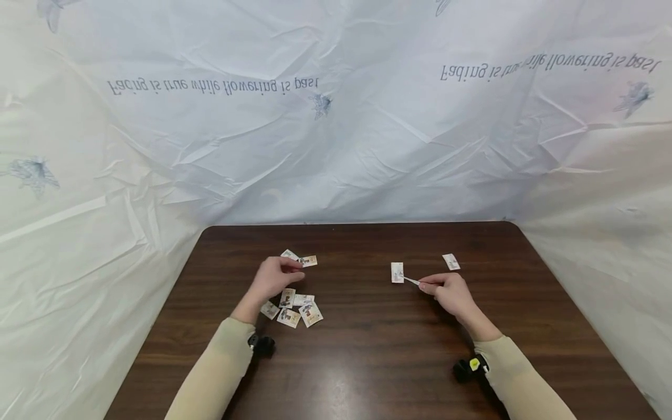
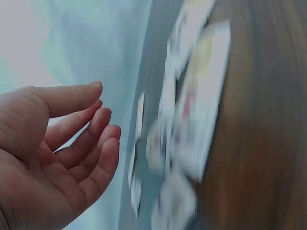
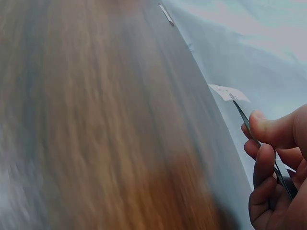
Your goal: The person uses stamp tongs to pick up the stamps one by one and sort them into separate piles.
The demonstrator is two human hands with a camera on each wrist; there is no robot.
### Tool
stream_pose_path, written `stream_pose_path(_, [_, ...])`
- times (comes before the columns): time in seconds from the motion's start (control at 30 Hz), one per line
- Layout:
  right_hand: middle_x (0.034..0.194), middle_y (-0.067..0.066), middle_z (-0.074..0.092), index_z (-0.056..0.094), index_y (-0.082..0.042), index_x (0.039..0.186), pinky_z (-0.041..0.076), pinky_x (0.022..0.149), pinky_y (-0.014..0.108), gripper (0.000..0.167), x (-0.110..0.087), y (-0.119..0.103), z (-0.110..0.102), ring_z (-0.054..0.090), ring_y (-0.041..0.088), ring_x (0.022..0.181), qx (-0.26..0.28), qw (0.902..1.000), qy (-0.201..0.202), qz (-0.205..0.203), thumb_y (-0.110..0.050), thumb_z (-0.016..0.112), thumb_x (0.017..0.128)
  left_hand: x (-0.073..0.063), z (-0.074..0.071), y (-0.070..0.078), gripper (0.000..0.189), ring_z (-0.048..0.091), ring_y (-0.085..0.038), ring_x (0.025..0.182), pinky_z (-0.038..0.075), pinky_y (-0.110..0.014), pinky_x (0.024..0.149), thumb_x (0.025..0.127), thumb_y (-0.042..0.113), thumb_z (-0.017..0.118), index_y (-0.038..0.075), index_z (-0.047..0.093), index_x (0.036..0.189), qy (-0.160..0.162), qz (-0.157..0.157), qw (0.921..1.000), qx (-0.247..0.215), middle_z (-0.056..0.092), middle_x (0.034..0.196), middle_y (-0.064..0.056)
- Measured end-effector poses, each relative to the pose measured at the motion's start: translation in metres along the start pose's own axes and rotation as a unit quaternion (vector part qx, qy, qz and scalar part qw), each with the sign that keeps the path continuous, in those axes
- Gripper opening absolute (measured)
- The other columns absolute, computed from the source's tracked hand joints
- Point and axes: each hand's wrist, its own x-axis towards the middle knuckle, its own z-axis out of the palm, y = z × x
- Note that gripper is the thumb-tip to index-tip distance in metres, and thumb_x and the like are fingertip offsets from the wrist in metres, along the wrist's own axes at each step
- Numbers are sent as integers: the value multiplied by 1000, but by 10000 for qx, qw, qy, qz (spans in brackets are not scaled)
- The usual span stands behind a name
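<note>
My right hand (image 1: 452,294) holds a pair of slim tweezers (image 3: 243,114) between thumb and fingers. Their tip meets a small pale printed card (image 1: 397,272), which shows tilted in the right wrist view. At the left, my left hand (image 1: 275,276) hovers over the table with loosely bent fingers. Nothing lies between its thumb and fingers in the left wrist view. Past its fingertips lies a printed card (image 1: 310,261), with another card (image 1: 289,254) partly behind the hand. Several overlapping cards, one of them a larger-looking printed card (image 1: 311,314), lie just below that hand.
A single card (image 1: 451,262) lies apart at the far right of the dark wooden table (image 1: 357,338). White plastic sheeting (image 1: 336,146) with printed words hangs behind the table and along both sides. Small black cameras (image 1: 262,345) are strapped to both wrists.
</note>
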Motion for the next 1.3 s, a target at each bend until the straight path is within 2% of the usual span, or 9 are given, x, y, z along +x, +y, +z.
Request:
stream_pose_path(0.2, [109,12,77,81,1,116,53,73,35,25,-2,5,-10,65,22,85,-74,9999,95,39,-19,75,102,-4,-29,-28,22,69,-22,86,54,-35,74,92,13,85,1,82,111,361,-305,9989,-30,77,96,-6])
stream_pose_path(0.37, [113,16,76,81,2,116,53,71,32,26,-2,10,-18,64,21,84,-112,9996,246,121,-19,75,102,-3,-40,-40,22,71,-26,92,54,-34,74,92,11,85,0,81,110,459,-458,9978,149,78,99,-10])
stream_pose_path(0.53, [116,17,75,80,3,117,52,69,33,28,-3,15,-23,64,22,83,-80,9993,308,204,-20,75,102,0,-40,-46,22,71,-28,93,54,-35,77,89,9,86,0,82,109,491,-467,9973,272,78,98,-10])
stream_pose_path(0.67, [114,15,76,79,3,118,53,70,32,29,-3,17,-24,64,21,84,-44,9993,303,206,-20,75,102,3,-38,-50,22,70,-27,91,54,-38,78,90,9,86,0,81,109,362,-452,9974,438,78,100,-10])
stream_pose_path(0.87, [110,13,77,79,4,118,53,70,31,29,-3,19,-25,65,20,84,-6,9992,309,245,-20,74,102,4,-38,-52,22,67,-24,87,54,-40,76,89,6,85,0,81,110,179,-466,9966,652,77,102,-12])
stream_pose_path(1.3, [115,15,76,78,4,120,53,70,29,29,-3,22,-27,64,20,87,91,9987,385,326,-18,73,103,10,-38,-55,20,65,-23,84,53,-39,75,88,5,87,1,82,108,128,-475,9954,820,76,99,-10])
